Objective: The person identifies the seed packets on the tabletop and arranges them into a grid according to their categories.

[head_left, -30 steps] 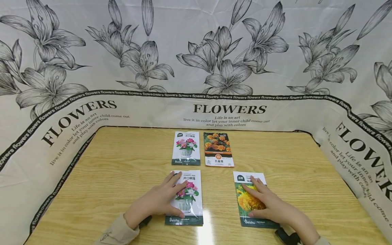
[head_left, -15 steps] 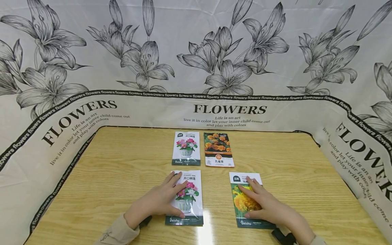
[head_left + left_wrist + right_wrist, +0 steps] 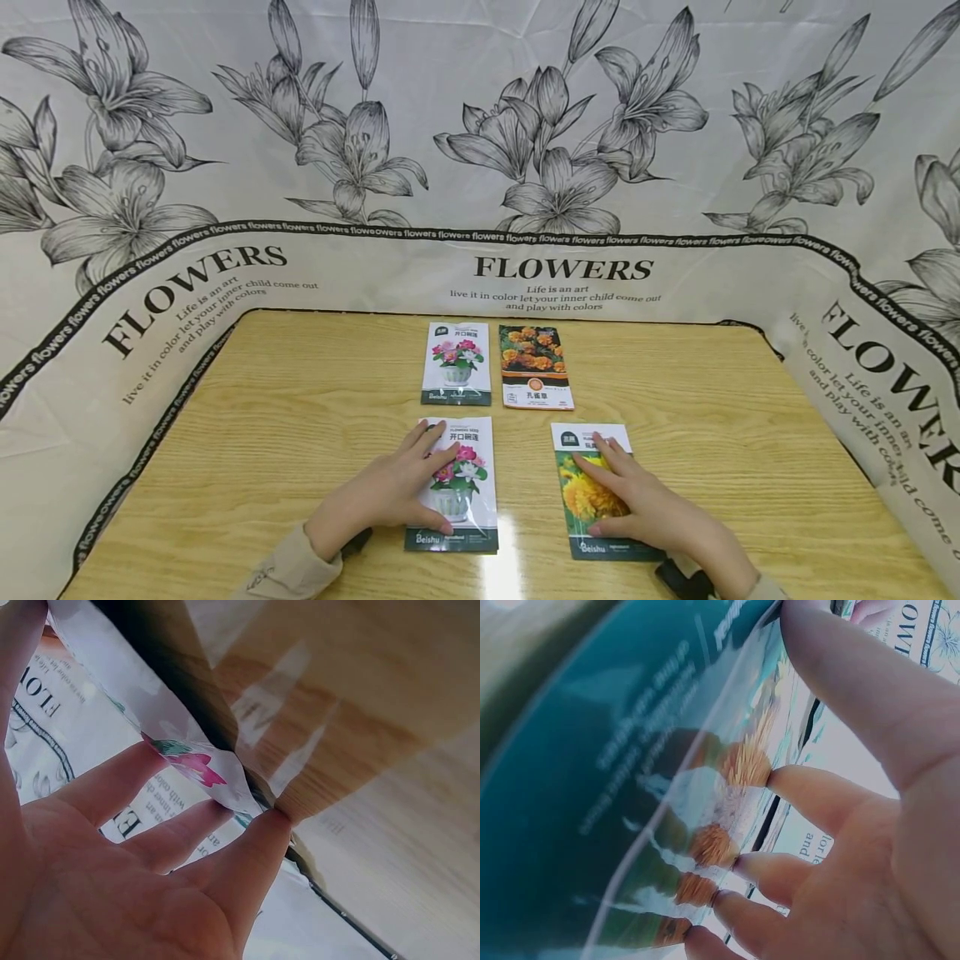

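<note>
At the front of the table, my left hand (image 3: 390, 487) rests spread on a white seed packet (image 3: 476, 496) with pink flowers in a pot. Its fingertips touch the same packet (image 3: 199, 771) in the left wrist view. To the right, my right hand (image 3: 648, 504) lies with fingers extended on a seed packet (image 3: 579, 500) picturing yellow flowers. Thumb and fingertips press this glossy green packet (image 3: 630, 772) in the right wrist view, none curled under it. Both hands partly cover the packets' printed fronts.
Behind them lie another pink-flower seed packet (image 3: 456, 367) and an orange marigold packet (image 3: 536, 367), side by side and slightly apart. A white flower-printed cloth (image 3: 375, 283) stands round the back and sides of the wooden table (image 3: 712, 375).
My right hand has slid the yellow-flower packet left along the table, narrowing the gap to the front pink-flower packet. My left hand and the back packets stay in place.
</note>
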{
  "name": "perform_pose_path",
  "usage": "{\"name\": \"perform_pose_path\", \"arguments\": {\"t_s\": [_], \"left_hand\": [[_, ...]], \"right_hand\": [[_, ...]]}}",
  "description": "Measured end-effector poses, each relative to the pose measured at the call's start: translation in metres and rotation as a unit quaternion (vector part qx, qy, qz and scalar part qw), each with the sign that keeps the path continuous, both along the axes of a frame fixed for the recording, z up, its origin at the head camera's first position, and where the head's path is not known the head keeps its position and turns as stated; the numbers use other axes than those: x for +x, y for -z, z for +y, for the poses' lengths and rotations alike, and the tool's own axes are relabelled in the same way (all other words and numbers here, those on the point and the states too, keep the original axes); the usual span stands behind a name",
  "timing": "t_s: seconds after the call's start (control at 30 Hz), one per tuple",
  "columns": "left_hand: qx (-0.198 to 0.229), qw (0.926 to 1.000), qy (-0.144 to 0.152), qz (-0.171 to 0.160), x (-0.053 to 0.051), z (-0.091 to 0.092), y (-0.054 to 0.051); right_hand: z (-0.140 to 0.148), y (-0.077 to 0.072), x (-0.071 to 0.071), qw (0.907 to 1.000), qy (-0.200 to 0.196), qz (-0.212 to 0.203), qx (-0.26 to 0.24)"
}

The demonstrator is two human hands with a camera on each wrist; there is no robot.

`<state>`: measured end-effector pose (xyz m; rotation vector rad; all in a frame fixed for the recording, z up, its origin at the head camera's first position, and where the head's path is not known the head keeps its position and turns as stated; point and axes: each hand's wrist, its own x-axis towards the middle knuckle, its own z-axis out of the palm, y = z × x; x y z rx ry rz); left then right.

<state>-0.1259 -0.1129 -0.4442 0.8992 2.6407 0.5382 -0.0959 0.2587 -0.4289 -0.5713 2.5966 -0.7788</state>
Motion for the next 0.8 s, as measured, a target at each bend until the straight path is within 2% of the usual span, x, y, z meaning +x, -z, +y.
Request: {"name": "perform_pose_path", "arguments": {"t_s": [0.27, 0.8], "left_hand": [[-0.002, 1.0000, -0.002, -0.001, 0.000, 0.000, 0.001], [-0.005, 1.0000, 0.003, 0.001, -0.001, 0.000, 0.000]], "right_hand": [[-0.007, 0.000, 0.000, 0.9998, -0.011, 0.010, 0.009], [-0.024, -0.003, -0.002, 0.9997, -0.015, 0.001, 0.019]]}}
